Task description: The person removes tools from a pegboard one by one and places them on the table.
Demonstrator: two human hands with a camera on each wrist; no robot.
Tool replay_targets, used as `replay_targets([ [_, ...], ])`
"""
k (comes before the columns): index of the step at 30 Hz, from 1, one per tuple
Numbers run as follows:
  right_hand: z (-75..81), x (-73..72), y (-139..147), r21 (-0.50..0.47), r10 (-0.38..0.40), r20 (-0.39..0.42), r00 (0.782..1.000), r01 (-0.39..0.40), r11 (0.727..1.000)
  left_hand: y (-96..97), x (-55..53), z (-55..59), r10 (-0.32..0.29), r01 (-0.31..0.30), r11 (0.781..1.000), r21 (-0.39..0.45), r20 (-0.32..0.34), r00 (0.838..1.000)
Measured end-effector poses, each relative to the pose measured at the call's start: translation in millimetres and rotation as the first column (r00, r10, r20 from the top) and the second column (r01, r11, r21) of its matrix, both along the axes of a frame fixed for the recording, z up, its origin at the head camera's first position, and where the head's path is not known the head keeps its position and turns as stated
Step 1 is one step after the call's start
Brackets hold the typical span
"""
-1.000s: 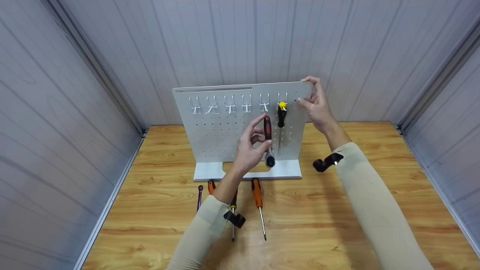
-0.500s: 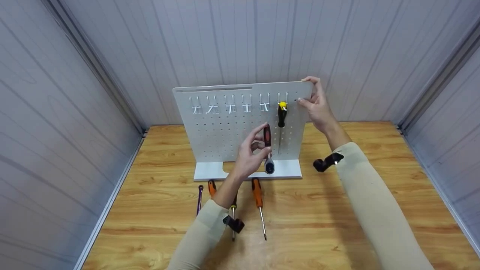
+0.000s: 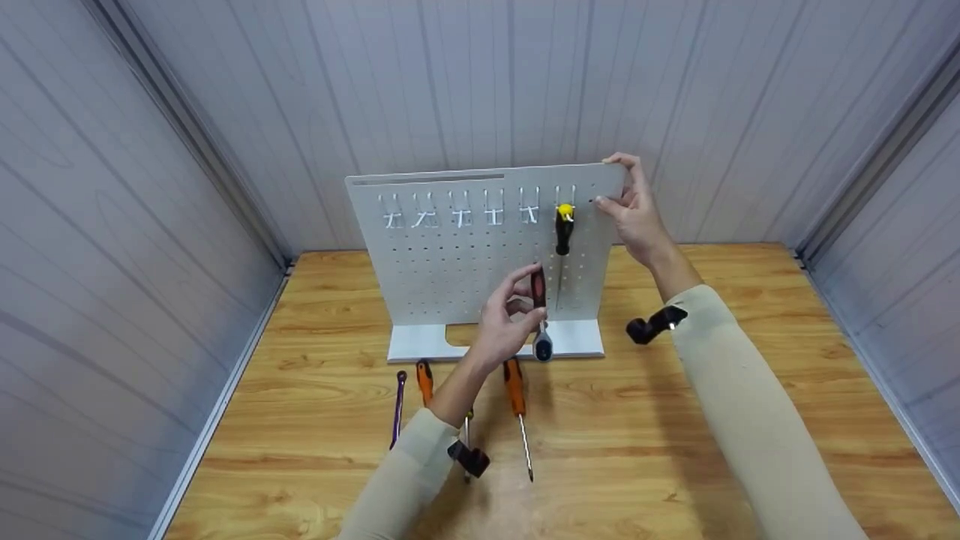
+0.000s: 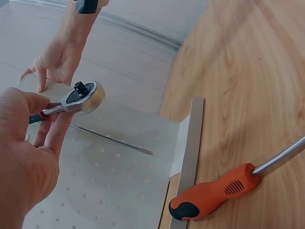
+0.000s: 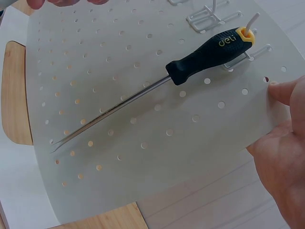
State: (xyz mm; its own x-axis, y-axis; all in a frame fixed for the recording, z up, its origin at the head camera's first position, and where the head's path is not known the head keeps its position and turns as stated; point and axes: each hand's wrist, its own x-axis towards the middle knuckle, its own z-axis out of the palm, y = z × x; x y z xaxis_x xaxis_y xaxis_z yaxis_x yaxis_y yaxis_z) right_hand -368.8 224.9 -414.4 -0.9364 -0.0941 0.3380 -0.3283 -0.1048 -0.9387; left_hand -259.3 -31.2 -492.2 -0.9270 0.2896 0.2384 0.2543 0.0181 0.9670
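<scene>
My left hand (image 3: 504,322) pinches a ratchet wrench (image 3: 538,289) by its black and red handle, in front of the white pegboard (image 3: 450,277). Its handle points up and its round metal head (image 4: 86,95) hangs down, the square drive showing in the left wrist view. With thumb and fingers, my right hand (image 3: 637,217) grips the pegboard's upper right corner. A black and yellow screwdriver (image 5: 209,55) hangs by its handle end on the rightmost hook, shaft down. Left of it, several white hooks (image 3: 461,217) line the board's upper part with nothing on them.
On the wooden table (image 3: 637,450), an orange screwdriver (image 3: 515,390) lies before the board's base (image 3: 416,345). Another orange-handled tool (image 3: 424,379) and a purple wrench (image 3: 399,405) lie further left. My left forearm partly covers a further screwdriver (image 3: 468,427). Panelled walls (image 3: 480,82) surround the table.
My left hand has moved down with the ratchet wrench, from just below the hooks to the board's lower part. The right hand has stayed on the corner.
</scene>
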Motion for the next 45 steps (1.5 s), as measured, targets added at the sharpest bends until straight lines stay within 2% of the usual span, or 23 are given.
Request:
replay_targets([
  [6, 0.2, 0.6, -0.2, -0.001, 0.000, -0.001, 1.000, 0.000, 1.000, 0.8, 1.2, -7.0, 0.014, -0.014, 1.000, 0.000, 0.031, 0.999],
  [16, -0.3, 0.1, -0.6, -0.003, -0.003, -0.003, 1.000, 0.003, 1.000, 2.7, 7.2, -17.6, 0.006, -0.004, 1.000, -0.021, 0.083, 0.997],
  [28, -0.6, 0.6, -0.1, 0.010, -0.013, 0.004, 1.000, 0.013, 1.000, 11.7, 14.9, -34.1, 0.005, -0.004, 1.000, -0.004, 0.137, 0.991],
  [34, -0.7, -0.4, -1.0, 0.011, -0.013, -0.003, 1.000, 0.013, 1.000, 17.3, 17.5, -41.2, 0.000, 0.005, 0.999, -0.033, 0.152, 0.988],
  [45, -0.3, 0.5, -1.1, 0.007, -0.014, -0.008, 1.000, 0.014, 1.000, 19.3, 22.2, -58.1, 0.000, 0.008, 0.999, -0.038, 0.213, 0.977],
])
